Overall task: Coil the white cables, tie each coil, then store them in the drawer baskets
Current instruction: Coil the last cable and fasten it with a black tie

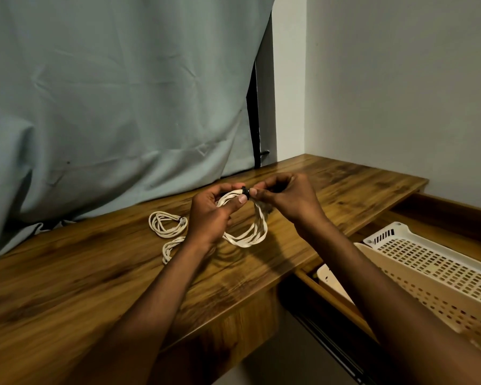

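I hold one coil of white cable in the air above the wooden table, and both my hands work at its top. My left hand grips the gathered loops, with the thumb pressing near a small black tie, and my right hand pinches the same place from the other side, so neither hand is free. The rest of the coil hangs down between my wrists. I think the tie is not yet secure, and this is the risk: if my left fingers relax too early, the loops can slide apart and the coil opens again. If I pull the tie too much to one side, it can slip off the bundle. Two other coils lie on the table, one just left of my left hand and one partly hidden under my left wrist; whether both are tied I cannot tell. The drawer on my right is open with white baskets inside, and no cable is visible in them.
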